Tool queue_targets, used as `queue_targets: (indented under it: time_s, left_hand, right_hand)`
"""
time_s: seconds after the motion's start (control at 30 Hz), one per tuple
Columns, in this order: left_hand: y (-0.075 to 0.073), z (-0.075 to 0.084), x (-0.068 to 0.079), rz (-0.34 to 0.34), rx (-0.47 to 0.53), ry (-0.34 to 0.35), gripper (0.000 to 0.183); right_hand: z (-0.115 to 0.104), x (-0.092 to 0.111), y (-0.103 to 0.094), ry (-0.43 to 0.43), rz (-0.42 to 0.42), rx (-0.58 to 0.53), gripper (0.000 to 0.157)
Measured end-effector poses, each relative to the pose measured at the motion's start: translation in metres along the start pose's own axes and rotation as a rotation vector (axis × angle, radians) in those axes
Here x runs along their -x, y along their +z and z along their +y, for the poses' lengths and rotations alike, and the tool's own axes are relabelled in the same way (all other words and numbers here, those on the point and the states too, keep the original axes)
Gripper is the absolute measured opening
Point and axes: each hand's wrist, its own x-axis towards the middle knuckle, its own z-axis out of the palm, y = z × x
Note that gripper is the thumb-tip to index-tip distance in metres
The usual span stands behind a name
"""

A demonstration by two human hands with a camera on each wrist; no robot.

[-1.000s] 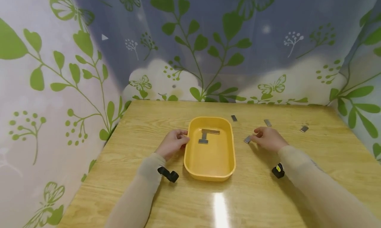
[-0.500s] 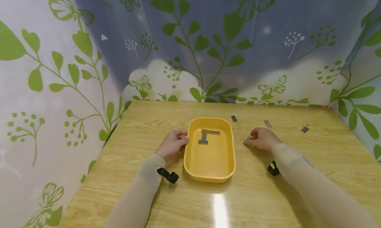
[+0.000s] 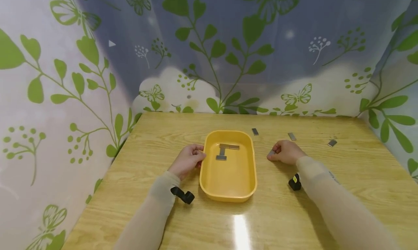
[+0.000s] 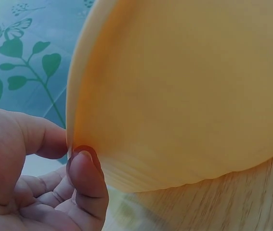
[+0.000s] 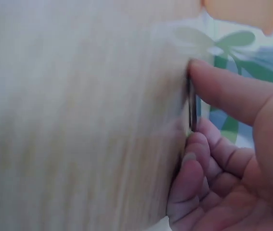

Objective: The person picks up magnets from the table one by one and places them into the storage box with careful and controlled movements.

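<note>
A yellow plastic tray (image 3: pixel 228 183) stands on the table in the head view. My left hand (image 3: pixel 187 159) pinches its left rim, thumb on one side of the wall (image 4: pixel 170 96) and fingertip on the other in the left wrist view. Inside the tray lie several flat grey metal pieces (image 3: pixel 221 158), some end to end. Right of the tray, my right hand (image 3: pixel 288 152) grips a small grey rectangular metal piece (image 3: pixel 270 154) between thumb and fingers, close over the table. Edge-on, that thin piece (image 5: pixel 192 108) shows between the fingertips in the right wrist view; the fingers partly hide it.
Three more grey pieces lie on the wooden table (image 3: pixel 156 134): one piece (image 3: pixel 255 131) behind the tray's right corner, another piece (image 3: pixel 292 136) beyond my right hand, a third piece (image 3: pixel 332 143) farther right. A leaf-patterned curtain (image 3: pixel 202 61) borders the back and sides.
My right hand has shifted a little to the left and its fingers now cover more of the metal piece. The left hand keeps its hold on the rim; the view has tilted slightly.
</note>
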Motion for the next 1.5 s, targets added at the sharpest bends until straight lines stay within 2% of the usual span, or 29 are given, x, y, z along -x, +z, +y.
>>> queue_targets:
  time_s: [0.33, 0.8, 1.1, 1.27, 1.5]
  left_hand:
    - [0.000, -0.003, 0.001, 0.011, 0.000, -0.014, 0.035]
    - [-0.001, -0.001, 0.001, 0.006, 0.008, -0.011, 0.035]
    - [0.000, -0.002, 0.000, 0.004, 0.002, 0.001, 0.034]
    - [0.000, 0.000, 0.000, 0.001, 0.011, 0.008, 0.035]
    - [0.000, -0.001, 0.000, 0.006, 0.008, -0.004, 0.035]
  right_hand:
    - [0.001, -0.001, -0.001, -0.021, -0.062, -0.019, 0.041]
    - [0.006, -0.002, -0.001, -0.047, -0.036, -0.013, 0.040]
    - [0.015, -0.003, 0.002, -0.010, -0.026, -0.014, 0.050]
    - [0.012, -0.001, 0.004, 0.019, 0.001, -0.006, 0.055]
    - [0.011, 0.001, 0.005, -0.019, -0.002, -0.011, 0.059]
